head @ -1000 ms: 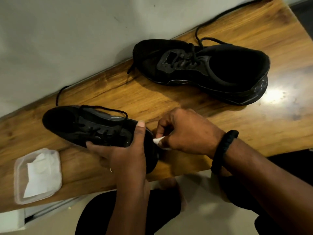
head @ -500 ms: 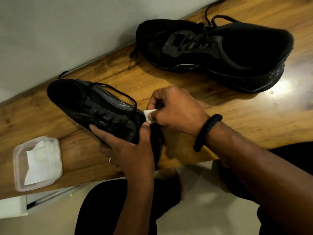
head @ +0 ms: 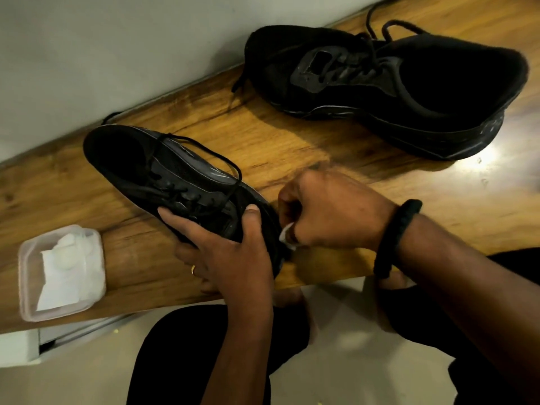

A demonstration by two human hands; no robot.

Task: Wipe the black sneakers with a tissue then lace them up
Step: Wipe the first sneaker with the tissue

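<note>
The toe end of the near black sneaker (head: 163, 171) was gripped by the left hand (head: 230, 258), with the thumb laid over the upper and the fingers curled beneath the sole. A small white tissue (head: 287, 235) was pinched in the curled fingers of the right hand (head: 330, 211) and held against the sneaker's toe, just beside the left thumb. From the grip the shoe was stretched away to the left and toward the wall (head: 117, 54), heel end farthest, over the wooden table (head: 292, 147); whether the heel rested on the wood could not be told. A loose loop of black lace (head: 210, 154) was arched above the eyelets, just beyond the gripping thumb. A grey panel was seen along the shoe's side, but nothing on it could be read as lettering or as a brand mark. The second black sneaker (head: 394, 83) was set well beyond the grip and to its right, upright on the table, toe toward the wall, laces partly threaded; a grey overlay was borne on its upper, too dark for any writing to be made out. To the left of the grip, at the table's near edge, a clear plastic container (head: 24, 273) was placed, with folded white tissues (head: 61, 276) inside. A black wristband (head: 397, 238) was worn on the right wrist and a thin ring (head: 193, 269) on a left finger.
</note>
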